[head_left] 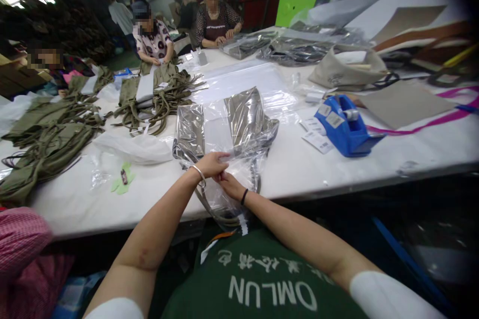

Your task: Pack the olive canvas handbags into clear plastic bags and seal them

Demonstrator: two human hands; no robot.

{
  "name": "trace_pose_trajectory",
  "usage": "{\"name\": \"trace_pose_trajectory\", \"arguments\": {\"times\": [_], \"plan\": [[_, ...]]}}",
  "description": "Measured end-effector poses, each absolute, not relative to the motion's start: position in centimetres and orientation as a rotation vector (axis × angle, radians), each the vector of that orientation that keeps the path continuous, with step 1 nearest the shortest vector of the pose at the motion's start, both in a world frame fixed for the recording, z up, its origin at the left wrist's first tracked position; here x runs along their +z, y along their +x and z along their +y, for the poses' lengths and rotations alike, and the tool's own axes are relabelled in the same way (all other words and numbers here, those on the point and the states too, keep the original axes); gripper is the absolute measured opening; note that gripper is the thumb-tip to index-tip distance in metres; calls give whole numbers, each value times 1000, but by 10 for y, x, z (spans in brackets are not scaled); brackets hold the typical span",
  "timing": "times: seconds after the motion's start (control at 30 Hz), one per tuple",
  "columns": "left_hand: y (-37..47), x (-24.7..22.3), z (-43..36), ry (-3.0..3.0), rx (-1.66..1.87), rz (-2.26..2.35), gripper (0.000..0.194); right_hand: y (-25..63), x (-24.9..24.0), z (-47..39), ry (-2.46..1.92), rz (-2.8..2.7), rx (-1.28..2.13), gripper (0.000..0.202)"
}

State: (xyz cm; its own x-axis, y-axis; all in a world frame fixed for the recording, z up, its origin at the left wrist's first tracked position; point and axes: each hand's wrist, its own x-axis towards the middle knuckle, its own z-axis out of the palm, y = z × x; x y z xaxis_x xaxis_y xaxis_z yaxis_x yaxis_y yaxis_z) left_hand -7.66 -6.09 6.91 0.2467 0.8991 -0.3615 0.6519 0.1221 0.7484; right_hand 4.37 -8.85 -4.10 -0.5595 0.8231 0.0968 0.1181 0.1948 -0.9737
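Fingers of your left hand (211,164) and right hand (232,187) meet, bent, at the olive-brown fabric bundle in clear plastic (243,114); whether they grip film, you can't tell. You're seemingly handling its wrap; moving on calls for light pressure.

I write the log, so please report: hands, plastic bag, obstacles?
Left hand and right hand together, over plastic bag. Olive cloth inside. Tape dispenser at right, not touching.

A gap separates the bagged bundle (241,119) from the blue tape dispenser (342,127), narrowed by white tags (318,139).
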Motion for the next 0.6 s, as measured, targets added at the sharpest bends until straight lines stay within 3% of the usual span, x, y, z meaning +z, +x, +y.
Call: {"name": "trace_pose_trajectory", "arguments": {"times": [0.1, 0.3, 0.47, 0.6], "plan": [[-76, 61, -31, 1817, 481, 1704, 38, 41, -41, -94, -815, -1861, 1393, 56], [-76, 37, -3, 2077, 242, 1708, 10, 71, -24, -101, -781, -1772, 1573, 57], [-98, 36, -42, 2047, 187, 1540, 16, 124, -19, -117, -823, -1727, 1622, 52], [-106, 27, -63, 1823, 355, 1422, 26, 121, -23, -113, -958, -1269, 1816, 57]]}}
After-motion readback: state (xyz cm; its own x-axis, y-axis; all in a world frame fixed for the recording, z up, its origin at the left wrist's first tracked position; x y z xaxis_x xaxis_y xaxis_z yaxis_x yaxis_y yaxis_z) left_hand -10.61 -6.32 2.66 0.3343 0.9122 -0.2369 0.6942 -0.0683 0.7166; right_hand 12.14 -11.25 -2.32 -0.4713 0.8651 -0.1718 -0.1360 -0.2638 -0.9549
